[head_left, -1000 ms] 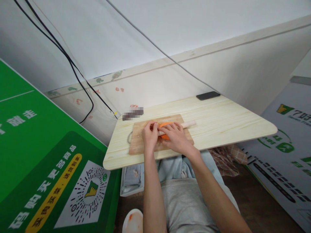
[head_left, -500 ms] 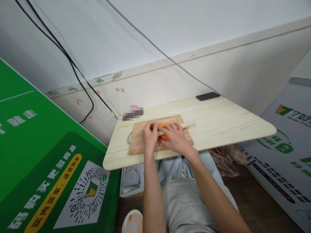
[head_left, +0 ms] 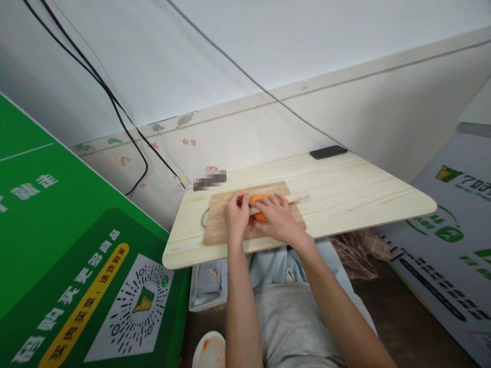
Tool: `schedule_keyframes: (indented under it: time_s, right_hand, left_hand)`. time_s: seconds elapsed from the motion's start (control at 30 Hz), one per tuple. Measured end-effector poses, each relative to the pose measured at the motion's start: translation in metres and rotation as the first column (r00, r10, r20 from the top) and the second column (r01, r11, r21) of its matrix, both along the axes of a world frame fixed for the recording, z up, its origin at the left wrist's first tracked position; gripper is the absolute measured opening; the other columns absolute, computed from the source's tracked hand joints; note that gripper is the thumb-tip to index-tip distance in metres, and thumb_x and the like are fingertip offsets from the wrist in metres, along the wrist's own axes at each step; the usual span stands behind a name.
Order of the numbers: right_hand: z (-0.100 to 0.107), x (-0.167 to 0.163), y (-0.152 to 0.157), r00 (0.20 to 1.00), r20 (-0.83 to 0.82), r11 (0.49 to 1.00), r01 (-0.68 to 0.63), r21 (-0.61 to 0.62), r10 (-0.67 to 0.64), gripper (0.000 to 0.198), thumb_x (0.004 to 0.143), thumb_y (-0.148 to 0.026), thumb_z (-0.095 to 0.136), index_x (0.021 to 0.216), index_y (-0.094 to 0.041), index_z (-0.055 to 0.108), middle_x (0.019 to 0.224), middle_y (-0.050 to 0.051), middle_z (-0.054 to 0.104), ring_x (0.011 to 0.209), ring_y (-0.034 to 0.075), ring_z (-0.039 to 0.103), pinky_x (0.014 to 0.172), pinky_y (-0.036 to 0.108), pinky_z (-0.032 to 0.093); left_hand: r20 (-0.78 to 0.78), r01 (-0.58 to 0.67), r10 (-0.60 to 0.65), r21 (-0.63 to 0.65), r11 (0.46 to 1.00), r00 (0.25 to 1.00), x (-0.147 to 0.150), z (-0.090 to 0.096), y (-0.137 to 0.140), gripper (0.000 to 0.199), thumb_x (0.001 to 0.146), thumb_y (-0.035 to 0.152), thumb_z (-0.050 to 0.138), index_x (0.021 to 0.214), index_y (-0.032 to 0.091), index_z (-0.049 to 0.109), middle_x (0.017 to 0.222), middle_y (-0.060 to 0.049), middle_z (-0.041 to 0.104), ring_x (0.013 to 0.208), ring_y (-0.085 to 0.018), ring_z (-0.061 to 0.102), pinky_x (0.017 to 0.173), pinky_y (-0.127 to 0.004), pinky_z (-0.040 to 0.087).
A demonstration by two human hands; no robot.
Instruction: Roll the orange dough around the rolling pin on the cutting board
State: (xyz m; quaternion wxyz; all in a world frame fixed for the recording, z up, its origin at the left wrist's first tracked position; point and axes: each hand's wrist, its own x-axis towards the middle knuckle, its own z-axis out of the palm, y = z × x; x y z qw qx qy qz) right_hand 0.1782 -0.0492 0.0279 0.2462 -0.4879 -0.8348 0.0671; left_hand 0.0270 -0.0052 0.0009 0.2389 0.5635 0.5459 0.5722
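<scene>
A pale wooden rolling pin [head_left: 299, 197] lies slantwise over a flat orange piece, dough-like [head_left: 261, 216], on a wooden cutting board [head_left: 217, 230]. Around the pin's left end, the fingers of my left hand [head_left: 238, 212] are curled in a pinch, their tips partly hidden. My right hand [head_left: 275, 217] lies across the pin's middle, its fingers bent over it and over the orange piece. Most of the orange piece is covered by the right hand and the pin.
The board rests on a light wood-grain table [head_left: 368, 197]. A black phone [head_left: 328, 152] lies at the far edge, and a blurred-out item [head_left: 209, 180] at the back left. Below are a white bin [head_left: 209, 286] and a stained white dish [head_left: 209, 350]. A green panel [head_left: 88, 220] stands left.
</scene>
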Motion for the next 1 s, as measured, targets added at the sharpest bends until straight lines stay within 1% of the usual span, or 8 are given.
schedule_keyframes:
  time_s: [0.13, 0.23, 0.37, 0.47, 0.63, 0.8, 1.0]
  right_hand:
    - [-0.0008, -0.0005, 0.0003, 1.000, -0.001, 1.000, 0.015, 0.006, -0.015, 0.047, 0.094, -0.025, 0.067, 0.141, -0.027, 0.067, 0.139, 0.010, 0.072, 0.136, 0.032, 0.054, 0.126, 0.056, 0.022]
    - [-0.0012, -0.0003, 0.0009, 1.000, 0.002, 1.000, -0.002, 0.001, 0.002, 0.047, 0.095, -0.025, 0.067, 0.142, -0.027, 0.066, 0.141, 0.010, 0.071, 0.136, 0.032, 0.054, 0.126, 0.056, 0.023]
    - [-0.0004, -0.0005, 0.0007, 1.000, -0.009, 1.000, 0.005, -0.013, -0.005, 0.044, 0.097, -0.026, 0.067, 0.141, -0.026, 0.067, 0.141, 0.010, 0.071, 0.137, 0.031, 0.054, 0.128, 0.056, 0.020]
    - [0.0003, -0.0003, 0.0000, 1.000, -0.004, 1.000, 0.012, -0.011, -0.012, 0.043, 0.096, -0.026, 0.067, 0.139, -0.025, 0.068, 0.140, 0.010, 0.071, 0.137, 0.032, 0.054, 0.127, 0.056, 0.021]
    - [0.0003, 0.0010, -0.0007, 1.000, -0.012, 1.000, -0.016, -0.006, 0.016, 0.046, 0.096, -0.024, 0.065, 0.142, -0.025, 0.067, 0.143, 0.011, 0.070, 0.138, 0.032, 0.053, 0.127, 0.057, 0.022]
    - [0.0000, 0.0001, 0.0005, 1.000, -0.004, 1.000, 0.010, -0.018, -0.010, 0.047, 0.096, -0.024, 0.066, 0.143, -0.024, 0.066, 0.141, 0.011, 0.071, 0.139, 0.032, 0.053, 0.128, 0.057, 0.020]
    - [-0.0005, 0.0019, 0.0010, 1.000, -0.006, 1.000, -0.011, -0.027, 0.010, 0.048, 0.097, -0.023, 0.067, 0.145, -0.024, 0.065, 0.145, 0.010, 0.069, 0.140, 0.031, 0.053, 0.129, 0.055, 0.018]
  left_hand:
    - [-0.017, -0.001, 0.001, 0.009, 1.000, 1.000, -0.0001, 0.0000, -0.0004, 0.017, 0.096, 0.028, 0.062, 0.094, 0.020, 0.076, 0.097, -0.007, 0.081, 0.091, -0.021, 0.075, 0.087, -0.032, 0.058]
    - [-0.019, -0.005, 0.005, 0.005, 1.000, 1.000, -0.0002, 0.0004, -0.0007, 0.017, 0.095, 0.028, 0.062, 0.094, 0.020, 0.076, 0.098, -0.007, 0.081, 0.091, -0.022, 0.075, 0.086, -0.032, 0.059]
    - [-0.008, -0.008, 0.008, 0.003, 1.000, 1.000, 0.0000, 0.0010, -0.0013, 0.016, 0.096, 0.028, 0.062, 0.094, 0.020, 0.076, 0.096, -0.007, 0.081, 0.090, -0.022, 0.075, 0.086, -0.033, 0.058]
    - [-0.002, -0.005, 0.005, 0.001, 1.000, 1.000, 0.0005, 0.0017, -0.0019, 0.016, 0.095, 0.028, 0.063, 0.094, 0.020, 0.076, 0.096, -0.007, 0.081, 0.090, -0.022, 0.075, 0.085, -0.033, 0.058]
    - [-0.009, -0.006, 0.006, -0.003, 1.000, 1.000, 0.0009, 0.0025, -0.0025, 0.016, 0.095, 0.028, 0.062, 0.094, 0.020, 0.076, 0.096, -0.007, 0.081, 0.090, -0.021, 0.075, 0.085, -0.032, 0.058]
    - [-0.007, -0.002, 0.002, 0.002, 1.000, 1.000, 0.0008, 0.0023, -0.0026, 0.017, 0.095, 0.028, 0.062, 0.094, 0.020, 0.076, 0.097, -0.007, 0.081, 0.090, -0.021, 0.075, 0.086, -0.032, 0.057]
    - [-0.014, -0.007, 0.007, -0.006, 1.000, 1.000, 0.0006, 0.0020, -0.0021, 0.017, 0.096, 0.028, 0.063, 0.093, 0.019, 0.077, 0.096, -0.007, 0.081, 0.090, -0.021, 0.075, 0.086, -0.031, 0.058]
